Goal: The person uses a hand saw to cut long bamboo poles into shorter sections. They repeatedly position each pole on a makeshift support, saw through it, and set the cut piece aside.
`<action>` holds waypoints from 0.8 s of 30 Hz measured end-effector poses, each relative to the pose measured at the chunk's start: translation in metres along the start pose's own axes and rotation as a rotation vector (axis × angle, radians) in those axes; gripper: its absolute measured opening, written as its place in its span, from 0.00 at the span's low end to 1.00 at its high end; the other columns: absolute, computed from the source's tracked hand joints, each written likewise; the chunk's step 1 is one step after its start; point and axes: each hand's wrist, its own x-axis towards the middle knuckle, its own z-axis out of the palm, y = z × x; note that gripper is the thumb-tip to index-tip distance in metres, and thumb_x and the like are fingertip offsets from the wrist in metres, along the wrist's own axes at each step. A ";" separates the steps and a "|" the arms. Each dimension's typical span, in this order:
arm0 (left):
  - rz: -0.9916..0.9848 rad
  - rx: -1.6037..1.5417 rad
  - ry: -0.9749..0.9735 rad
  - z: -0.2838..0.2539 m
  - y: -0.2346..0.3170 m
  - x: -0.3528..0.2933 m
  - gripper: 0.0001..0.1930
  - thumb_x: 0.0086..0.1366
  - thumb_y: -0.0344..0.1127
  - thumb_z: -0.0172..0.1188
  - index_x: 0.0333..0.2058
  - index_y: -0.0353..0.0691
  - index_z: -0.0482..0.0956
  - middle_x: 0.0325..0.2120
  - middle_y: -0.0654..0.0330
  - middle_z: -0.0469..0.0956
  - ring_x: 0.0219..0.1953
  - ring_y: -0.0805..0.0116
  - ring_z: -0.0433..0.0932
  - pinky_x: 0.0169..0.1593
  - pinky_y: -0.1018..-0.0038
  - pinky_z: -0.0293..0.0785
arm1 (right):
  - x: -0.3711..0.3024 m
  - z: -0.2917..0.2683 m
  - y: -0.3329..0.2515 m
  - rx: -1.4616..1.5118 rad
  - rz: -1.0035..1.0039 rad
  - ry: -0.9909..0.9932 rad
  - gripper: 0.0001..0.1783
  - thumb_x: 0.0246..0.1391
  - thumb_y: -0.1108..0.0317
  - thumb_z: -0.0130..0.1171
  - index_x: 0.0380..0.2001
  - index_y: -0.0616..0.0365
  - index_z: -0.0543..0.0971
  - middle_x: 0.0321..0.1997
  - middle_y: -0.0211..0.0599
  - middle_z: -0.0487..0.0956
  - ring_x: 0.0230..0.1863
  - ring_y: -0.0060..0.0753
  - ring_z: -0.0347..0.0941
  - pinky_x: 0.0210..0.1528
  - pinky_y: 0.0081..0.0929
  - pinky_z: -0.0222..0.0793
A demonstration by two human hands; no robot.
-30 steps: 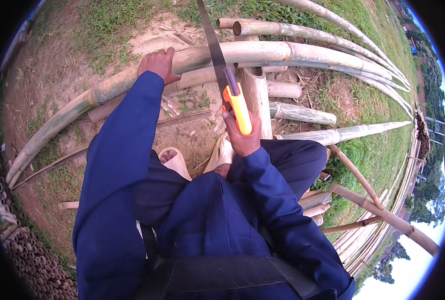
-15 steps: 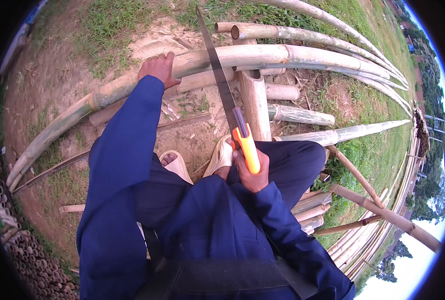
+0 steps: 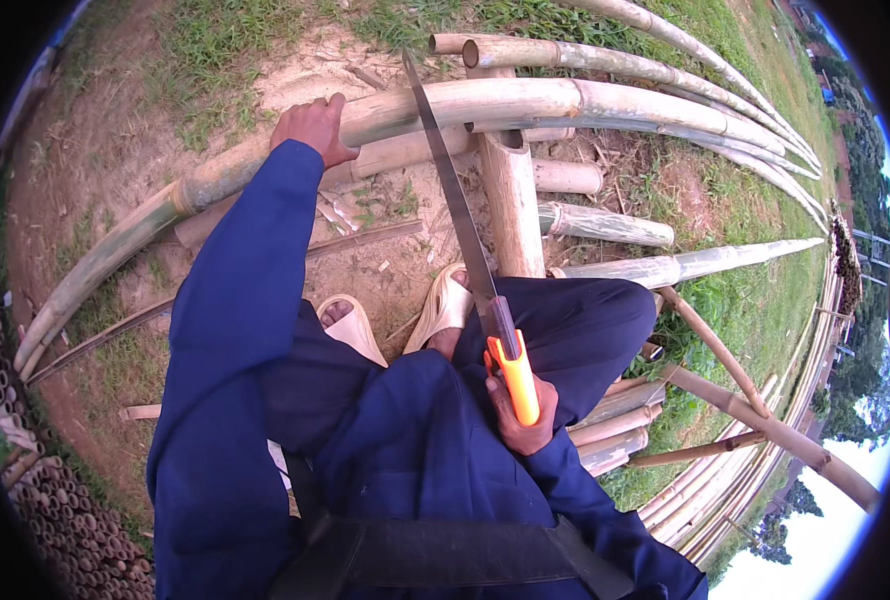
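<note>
A long pale bamboo pole crosses in front of me, curving from far right to lower left. My left hand wraps over it, left of the saw blade. Closed round the orange handle of a hand saw is my right hand, close to my right thigh. The long blade points away from me and lies across the pole near its tip; whether its teeth are in a cut I cannot tell. An upright bamboo post stands under the pole, just right of the blade.
More long bamboo poles run off to the far right. Short cut bamboo pieces lie beyond my right knee, others beside my right thigh. Stacked bamboo ends fill the lower left. My sandals rest on bare earth.
My right hand has drawn the saw back toward me and slightly right, so less of the blade reaches past the pole. My left hand keeps its hold, shifted only slightly.
</note>
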 end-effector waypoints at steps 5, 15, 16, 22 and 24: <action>-0.023 0.020 0.001 0.001 -0.001 0.012 0.38 0.50 0.62 0.75 0.51 0.42 0.73 0.43 0.50 0.84 0.44 0.49 0.86 0.50 0.58 0.83 | 0.090 0.055 0.026 0.044 -0.092 0.009 0.08 0.60 0.74 0.66 0.40 0.67 0.81 0.26 0.37 0.81 0.24 0.26 0.74 0.31 0.26 0.70; -0.004 0.001 0.014 0.004 -0.007 0.004 0.39 0.49 0.62 0.76 0.52 0.43 0.73 0.41 0.48 0.84 0.44 0.48 0.85 0.50 0.56 0.82 | 0.003 0.011 0.009 0.097 0.025 0.062 0.13 0.61 0.77 0.64 0.48 0.66 0.82 0.29 0.30 0.81 0.31 0.18 0.74 0.36 0.21 0.72; -0.006 0.001 0.028 0.003 -0.006 0.002 0.38 0.49 0.62 0.75 0.51 0.42 0.73 0.41 0.48 0.84 0.45 0.49 0.85 0.51 0.58 0.82 | 0.018 0.014 0.007 0.120 0.027 0.067 0.13 0.61 0.77 0.64 0.49 0.66 0.83 0.28 0.30 0.81 0.30 0.17 0.74 0.35 0.21 0.72; 0.002 -0.017 -0.019 -0.005 0.006 0.013 0.38 0.50 0.61 0.75 0.52 0.43 0.73 0.41 0.49 0.84 0.45 0.49 0.85 0.51 0.57 0.81 | 0.206 0.079 0.003 0.093 -0.152 0.056 0.08 0.64 0.70 0.66 0.35 0.64 0.81 0.23 0.22 0.75 0.24 0.13 0.66 0.27 0.21 0.64; 0.004 -0.005 -0.016 0.003 -0.010 0.009 0.40 0.49 0.60 0.75 0.55 0.44 0.73 0.42 0.49 0.84 0.45 0.47 0.85 0.50 0.55 0.81 | 0.193 0.078 0.013 0.153 -0.103 0.059 0.09 0.62 0.69 0.67 0.35 0.65 0.81 0.21 0.27 0.75 0.24 0.16 0.67 0.28 0.24 0.66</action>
